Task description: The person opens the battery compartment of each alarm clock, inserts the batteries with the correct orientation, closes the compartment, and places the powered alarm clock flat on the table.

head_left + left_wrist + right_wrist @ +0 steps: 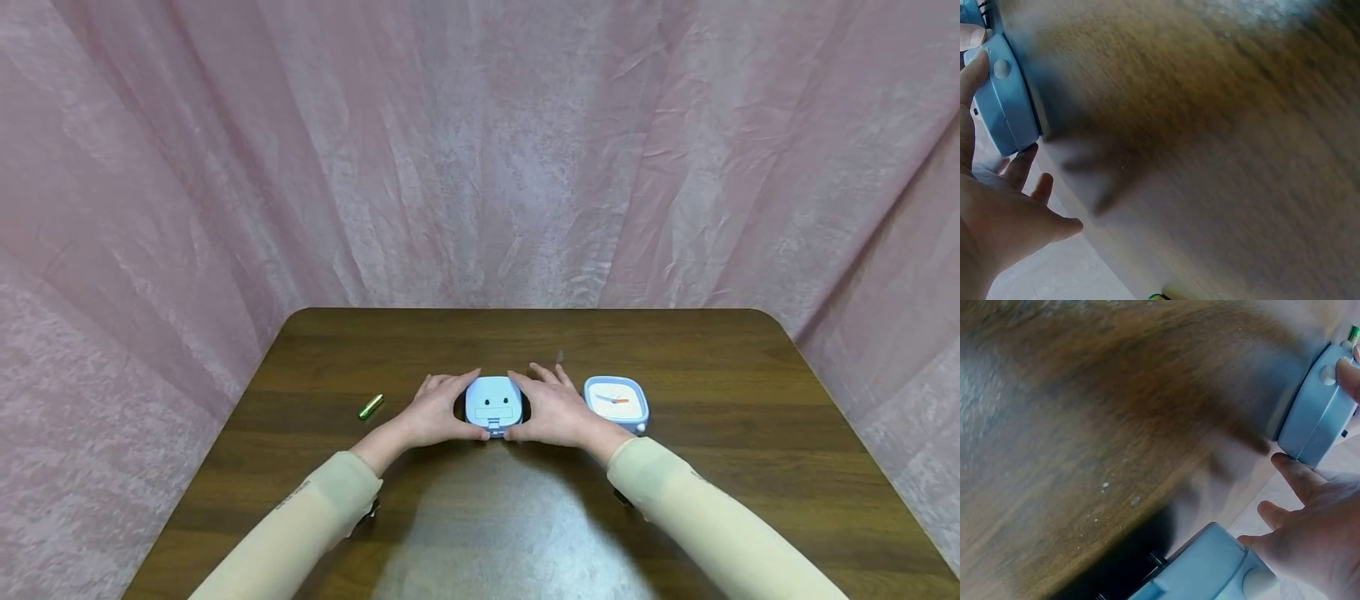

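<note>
A light blue alarm clock (492, 403) lies face down in the middle of the table, its back up with two small black knobs and a rectangular panel outline. My left hand (433, 410) grips its left side, the thumb at the near edge and the index finger at the far edge. From the other side, my right hand (557, 412) grips it in the same way, its remaining fingers spread outward. A round foot shows on the side of the clock (1010, 106) in the left wrist view. The face of this clock is hidden underneath.
Right of my right hand, a second light blue clock (617, 400) lies face up, with a white dial and an orange hand. A shiny green battery-like cylinder (371, 407) lies left of my left hand. Pink curtains (480, 158) hang behind the brown wooden table (750, 400).
</note>
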Demonstrator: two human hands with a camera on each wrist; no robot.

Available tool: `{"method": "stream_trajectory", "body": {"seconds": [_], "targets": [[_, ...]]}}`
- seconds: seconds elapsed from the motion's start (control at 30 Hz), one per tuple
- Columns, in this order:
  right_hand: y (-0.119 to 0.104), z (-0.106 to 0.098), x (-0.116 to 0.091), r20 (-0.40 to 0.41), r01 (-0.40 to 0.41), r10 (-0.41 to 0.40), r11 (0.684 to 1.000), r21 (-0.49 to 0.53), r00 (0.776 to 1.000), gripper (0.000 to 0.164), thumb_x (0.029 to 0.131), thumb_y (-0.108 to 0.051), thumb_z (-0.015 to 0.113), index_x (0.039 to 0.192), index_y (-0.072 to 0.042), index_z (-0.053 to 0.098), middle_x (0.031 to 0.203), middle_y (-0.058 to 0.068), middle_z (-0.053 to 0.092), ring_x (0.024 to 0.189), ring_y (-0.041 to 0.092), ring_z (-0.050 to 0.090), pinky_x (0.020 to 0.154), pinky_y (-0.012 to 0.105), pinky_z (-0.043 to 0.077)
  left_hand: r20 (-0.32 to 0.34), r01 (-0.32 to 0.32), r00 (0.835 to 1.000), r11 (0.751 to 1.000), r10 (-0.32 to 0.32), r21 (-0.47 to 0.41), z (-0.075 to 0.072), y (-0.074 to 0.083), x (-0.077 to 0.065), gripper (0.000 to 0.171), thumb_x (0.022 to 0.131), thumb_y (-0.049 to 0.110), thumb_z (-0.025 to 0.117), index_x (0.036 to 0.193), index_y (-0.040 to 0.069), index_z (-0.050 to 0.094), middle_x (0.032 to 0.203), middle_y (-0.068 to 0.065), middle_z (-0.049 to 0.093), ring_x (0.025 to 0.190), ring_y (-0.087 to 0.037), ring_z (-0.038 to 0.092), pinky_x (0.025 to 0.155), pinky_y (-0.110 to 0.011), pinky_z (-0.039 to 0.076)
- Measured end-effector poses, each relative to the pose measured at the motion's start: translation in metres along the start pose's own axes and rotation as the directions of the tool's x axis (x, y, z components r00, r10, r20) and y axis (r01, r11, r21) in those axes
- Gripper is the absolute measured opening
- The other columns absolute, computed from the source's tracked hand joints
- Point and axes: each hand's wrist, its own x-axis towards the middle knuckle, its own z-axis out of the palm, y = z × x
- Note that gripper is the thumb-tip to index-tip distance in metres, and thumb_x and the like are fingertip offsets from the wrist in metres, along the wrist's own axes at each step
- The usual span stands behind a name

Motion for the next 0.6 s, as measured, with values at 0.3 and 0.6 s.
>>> {"method": "stream_trajectory", "body": {"seconds": [0.3,0.6], "targets": [[-0.0005,0.0002,0.0007,-0.003,0.002,-0.002,1.0,0.004,1.0,0.1,0.078,-0.056,0.083,0.157,-0.012,0.042,0.154,0.008,0.049,0.152,0.032,0.023,0.121,0.06,0.005,0.007,-0.005,1.0,0.999,0.005,-0.04,0.0004,-0.0025,-0.0007,0.108,0.075,0.065,0.083,0.161,0.022,0.034,0.157,-0.002,0.045,0.141,-0.034,0.032,0.112,-0.06,0.027],[-0.0006,-0.0006,-0.001,-0.005,0.001,-0.001,1.0,0.01,1.0,0.1,0.078,-0.055,0.083,0.157,-0.012,0.042,0.154,0.007,0.049,0.152,0.033,0.023,0.121,0.06,0.005,0.001,-0.008,1.0,1.0,0.008,-0.03,0.0001,-0.0042,0.0027,0.104,0.074,0.067,0.082,0.158,0.024,0.04,0.155,0.0,0.047,0.139,-0.032,0.034,0.11,-0.059,0.03]]}}
